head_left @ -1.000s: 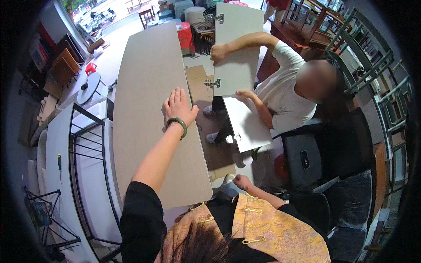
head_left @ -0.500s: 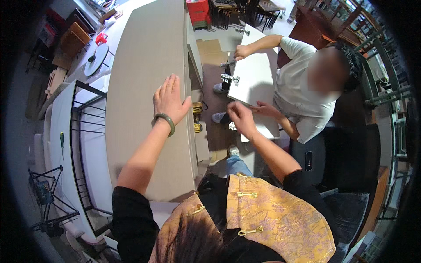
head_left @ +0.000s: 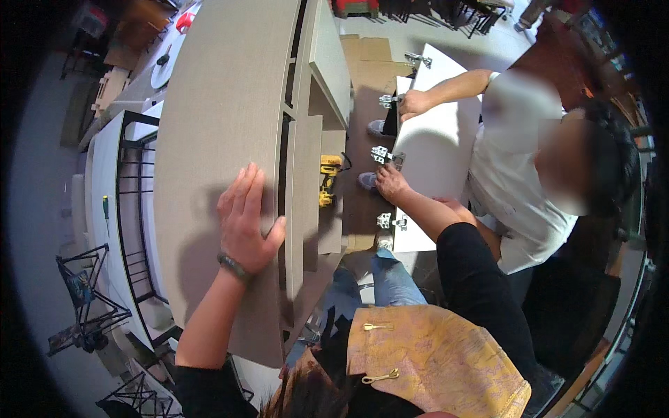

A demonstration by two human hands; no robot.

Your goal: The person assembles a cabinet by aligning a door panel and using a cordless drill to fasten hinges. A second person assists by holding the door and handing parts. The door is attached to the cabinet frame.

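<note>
While my left hand (head_left: 244, 226) lies flat, thumb apart, on the cabinet (head_left: 216, 104), my right hand (head_left: 392, 184), whose grip I cannot tell, meets the hinge (head_left: 381, 155) at the white panel (head_left: 435, 153)'s edge; gentle support seems wise.

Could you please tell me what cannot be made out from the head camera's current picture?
In the head view:
Cabinet: its far end is cut off by the top edge.
Drill: partly hidden by a board.
Left hand: its palm is hidden by its own back.
Co-worker's lower hand: mostly hidden behind the right forearm.
Right hand: too small to tell whether it grips the hinge or the panel.
</note>
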